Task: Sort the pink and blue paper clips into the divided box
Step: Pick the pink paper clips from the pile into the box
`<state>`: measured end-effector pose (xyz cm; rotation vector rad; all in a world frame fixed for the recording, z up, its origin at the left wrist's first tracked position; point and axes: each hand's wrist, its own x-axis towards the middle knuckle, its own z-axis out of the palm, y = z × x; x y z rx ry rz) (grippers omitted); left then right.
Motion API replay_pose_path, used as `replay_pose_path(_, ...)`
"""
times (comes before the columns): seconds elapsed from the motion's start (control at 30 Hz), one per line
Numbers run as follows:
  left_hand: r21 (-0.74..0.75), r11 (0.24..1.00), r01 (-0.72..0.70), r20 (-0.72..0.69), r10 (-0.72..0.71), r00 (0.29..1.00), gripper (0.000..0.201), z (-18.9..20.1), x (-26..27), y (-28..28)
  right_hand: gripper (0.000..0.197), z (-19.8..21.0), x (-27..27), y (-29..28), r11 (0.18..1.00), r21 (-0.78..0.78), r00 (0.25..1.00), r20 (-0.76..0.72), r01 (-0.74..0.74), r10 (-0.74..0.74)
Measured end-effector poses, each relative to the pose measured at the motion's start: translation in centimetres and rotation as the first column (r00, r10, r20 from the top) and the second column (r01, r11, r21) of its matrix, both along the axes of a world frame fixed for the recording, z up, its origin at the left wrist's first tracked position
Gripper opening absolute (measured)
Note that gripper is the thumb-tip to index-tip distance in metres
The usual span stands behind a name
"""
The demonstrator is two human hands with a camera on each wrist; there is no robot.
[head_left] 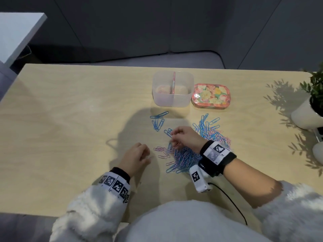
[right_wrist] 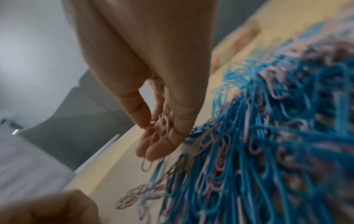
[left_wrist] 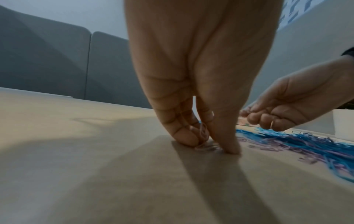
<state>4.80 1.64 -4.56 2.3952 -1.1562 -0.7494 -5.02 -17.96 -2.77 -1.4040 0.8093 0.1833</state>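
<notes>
**Pink clips gathered in both hands, box not yet fed**

Pale wood filled most of the head view: a table [head_left: 70, 119] with a grey sofa behind it at the top of the frame. The divided box [head_left: 173, 89], clear plastic with a central wall, stood in the upper middle, a floral tin [head_left: 210, 96] touching or just beside it to the right, and a potted plant [head_left: 312, 102] at the right edge. Whether either compartment held clips could not be told.

A mixed pile of pink and blue paper clips [head_left: 185, 158] lay at centre, running under the right wrist toward the upper right. A few blue clips [head_left: 158, 122] sat apart, just below the box.

The right hand [head_left: 185, 137] hovered over the pile, fingers curled round a small bunch of pink clips [right_wrist: 162, 125], one dangling below the fingertips. The left hand [head_left: 136, 158], left of the pile, had fingertips pressed to the wood, pinching a pink clip [left_wrist: 204, 131] with others flat beneath.

The likely trouble was tangling: clips hook together, so a blue one could ride along with a pink bunch into the wrong compartment. The dangling clip looked loosely held and might drop on the way to the box. Flat clips on smooth wood could also slide away from the left fingertips.
</notes>
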Motion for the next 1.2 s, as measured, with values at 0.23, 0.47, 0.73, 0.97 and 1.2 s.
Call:
replay_pose_path(0.23,0.01,1.0,0.024,0.028,-0.025,0.999,0.009,0.0,-0.5,-1.3,0.022,-0.4,0.2,0.3,0.989,-0.148,0.999,-0.039,-0.02,0.014)
replay_pose_path(0.47,-0.003,0.999,-0.038,0.039,0.038,0.999,0.008,-0.2,-1.0,-1.1,0.016,-0.7,0.2,3.1,0.834,-0.446,0.941,-0.071,-0.325,0.33)
replay_pose_path(0.73,-0.018,1.0,0.017,0.019,-0.017,1.0,0.009,0.0,-0.7,-1.1,0.023,-0.6,1.0,0.5,0.732,-0.615,0.956,-0.158,-0.292,0.248)
replay_pose_path(0.97,-0.118,0.992,0.054,0.025,-0.051,0.998,0.02,0.1,-1.1,-1.6,0.036,0.2,-1.0,3.1,0.418,-0.712,0.807,-0.37,-0.565,0.461)
replay_pose_path(1.2,-0.015,0.993,0.121,0.039,-0.121,0.992,0.041,0.6,-0.6,-2.9,0.023,-0.5,-1.7,4.7,0.237,-0.782,0.777,-0.436,-0.577,0.454)
